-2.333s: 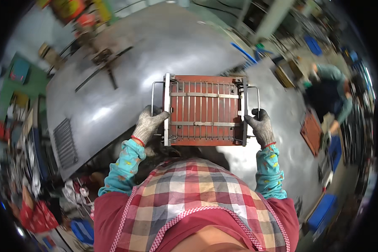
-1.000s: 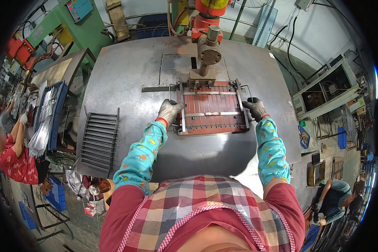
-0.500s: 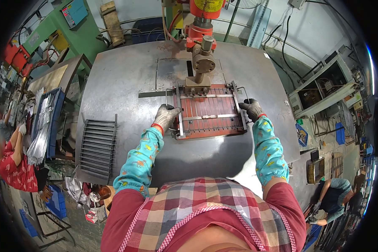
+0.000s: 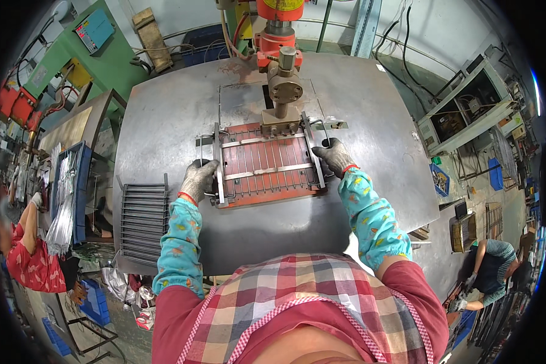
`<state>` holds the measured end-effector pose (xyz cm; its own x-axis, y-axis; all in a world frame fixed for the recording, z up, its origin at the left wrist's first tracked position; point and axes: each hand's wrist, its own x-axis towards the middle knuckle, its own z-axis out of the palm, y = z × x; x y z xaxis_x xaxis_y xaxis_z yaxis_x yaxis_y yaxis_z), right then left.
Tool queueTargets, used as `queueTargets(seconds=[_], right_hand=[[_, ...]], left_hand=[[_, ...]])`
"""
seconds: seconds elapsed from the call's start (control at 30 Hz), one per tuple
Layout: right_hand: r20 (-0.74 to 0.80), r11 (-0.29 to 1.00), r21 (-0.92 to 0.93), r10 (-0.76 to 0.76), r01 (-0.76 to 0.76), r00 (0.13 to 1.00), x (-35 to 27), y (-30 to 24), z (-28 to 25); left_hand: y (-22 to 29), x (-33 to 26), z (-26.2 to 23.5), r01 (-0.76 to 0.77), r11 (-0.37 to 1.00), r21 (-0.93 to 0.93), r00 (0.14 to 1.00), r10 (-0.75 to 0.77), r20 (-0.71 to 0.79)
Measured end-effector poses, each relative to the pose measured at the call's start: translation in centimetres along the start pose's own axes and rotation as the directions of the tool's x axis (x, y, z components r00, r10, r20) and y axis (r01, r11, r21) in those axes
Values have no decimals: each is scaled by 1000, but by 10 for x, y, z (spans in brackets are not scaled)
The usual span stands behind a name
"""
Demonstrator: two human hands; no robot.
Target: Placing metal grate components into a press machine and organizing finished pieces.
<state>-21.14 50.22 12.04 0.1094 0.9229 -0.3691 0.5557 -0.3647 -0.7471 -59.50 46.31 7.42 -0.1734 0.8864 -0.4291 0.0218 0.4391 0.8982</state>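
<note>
A jig with a reddish-brown base board (image 4: 273,198) and metal side rails lies on the steel table under a press-like machine head (image 4: 281,119). Thin metal rods and two flat crossbars form a wire rack (image 4: 275,171) on the board. My gloved left hand (image 4: 198,180) is closed round the wire handle at the jig's left side. On the opposite side, my gloved right hand (image 4: 337,158) grips the other handle, its fingers curled. The head's lower block hides part of the rack's far edge; I cannot tell whether it touches the rods.
Finished-looking dark wire racks (image 4: 144,219) are stacked at the table's left. Slots cut the steel tabletop (image 4: 370,133) behind the jig. A blue bin of metal rods (image 4: 67,194) stands farther left. One person (image 4: 33,255) is at far left, another (image 4: 488,273) at far right.
Both hands have slid the jig leftward beneath the machine head, which now stands over the right part of its far edge. The jig has turned slightly. My view has shifted a little.
</note>
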Motion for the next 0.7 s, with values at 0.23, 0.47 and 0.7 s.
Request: queueTargets(seconds=[0.23, 0.47, 0.7], right_hand=[[6, 994, 110, -14, 13, 1000, -15, -11, -1], [-48, 979, 75, -184, 187, 982, 28, 5, 0], [-292, 888, -109, -458, 446, 840, 14, -34, -9]], left_hand=[[23, -5, 2, -4, 978, -207, 1000, 2, -12], [11, -17, 6, 65, 815, -576, 996, -84, -7], [-50, -95, 116, 79, 831, -551, 989, 4, 147]])
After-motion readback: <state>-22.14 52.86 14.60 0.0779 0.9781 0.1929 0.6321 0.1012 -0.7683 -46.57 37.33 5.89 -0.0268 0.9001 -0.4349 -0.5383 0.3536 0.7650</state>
